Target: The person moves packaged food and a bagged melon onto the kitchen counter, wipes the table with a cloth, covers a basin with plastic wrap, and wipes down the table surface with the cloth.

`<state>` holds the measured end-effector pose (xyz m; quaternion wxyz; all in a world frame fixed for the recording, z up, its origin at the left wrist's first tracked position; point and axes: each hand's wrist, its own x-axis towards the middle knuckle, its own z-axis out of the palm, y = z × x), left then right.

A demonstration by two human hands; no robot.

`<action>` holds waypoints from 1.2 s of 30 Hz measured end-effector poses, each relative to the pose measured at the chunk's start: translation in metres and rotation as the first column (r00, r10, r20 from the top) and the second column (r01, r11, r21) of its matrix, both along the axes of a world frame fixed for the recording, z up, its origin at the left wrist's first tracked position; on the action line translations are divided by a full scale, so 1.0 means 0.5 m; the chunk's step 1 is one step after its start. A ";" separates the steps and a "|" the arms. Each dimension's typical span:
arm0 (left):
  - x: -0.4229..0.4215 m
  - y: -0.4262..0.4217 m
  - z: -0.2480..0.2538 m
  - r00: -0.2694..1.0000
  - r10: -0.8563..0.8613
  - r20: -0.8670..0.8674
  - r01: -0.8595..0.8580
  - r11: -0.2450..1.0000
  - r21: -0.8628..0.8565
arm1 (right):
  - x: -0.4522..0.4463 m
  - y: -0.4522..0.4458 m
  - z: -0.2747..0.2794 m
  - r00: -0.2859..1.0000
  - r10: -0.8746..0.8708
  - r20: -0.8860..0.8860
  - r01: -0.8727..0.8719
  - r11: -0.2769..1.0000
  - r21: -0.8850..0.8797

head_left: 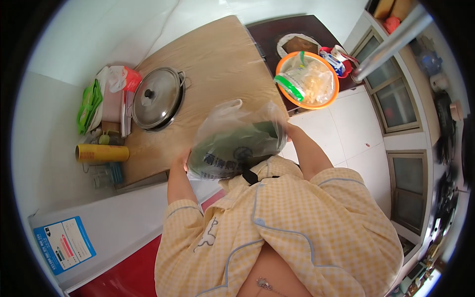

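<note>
Plastic bag [237, 143], translucent and printed with dark characters, held at the near edge of the bench [213, 59], close in front of the person's checked top [297, 213]. Dark green contents show through the film; their kind cannot be told. The bag's upper part, with a loop of handle, rises loosely toward the far side.

Left hand [186, 161]: closed on the left side of the bag, its fingers partly hidden by the film. Right hand [288, 131]: closed on the right side, higher in the view and slightly blurred, the fingertips likewise hidden.

Far left of the bag, on the bench: a round pan [180, 99] covered by a glass lid [155, 96] with a black knob. Along the left edge of the bench, beside the wall: a red and white bag [129, 79], a bright green bag [89, 106] and, nearer, a yellow roll [102, 153] lying on its side, with glassware [101, 176] just beside it.

Far right: a dark table [269, 29] bearing an orange-rimmed basin [311, 107] that holds clear plastic packaging with a green band. A round mat [283, 44] lies beyond the basin, and a red container [348, 71] stands at its right.

Right: pale floor tiles [358, 126] and cabinets with framed glass doors [396, 101]. Near left: a white panel [118, 222] bearing a blue-bordered label [65, 245].
</note>
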<state>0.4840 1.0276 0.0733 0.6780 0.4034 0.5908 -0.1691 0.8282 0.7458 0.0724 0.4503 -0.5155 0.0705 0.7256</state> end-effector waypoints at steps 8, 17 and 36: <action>0.093 -0.115 -0.025 0.963 -0.266 0.039 0.268 0.943 -0.195 | -0.007 -0.219 -0.051 0.977 -0.200 0.069 0.196 0.979 0.061; 0.296 -0.409 0.220 0.801 -0.590 -0.103 0.597 0.772 0.217 | -0.006 -0.487 -0.142 0.918 -0.396 -0.023 0.391 0.893 0.223; 0.755 -0.656 0.124 0.344 -0.909 -0.234 0.934 0.306 0.183 | -0.083 -0.903 -0.115 0.407 -0.911 -0.060 0.913 0.406 0.023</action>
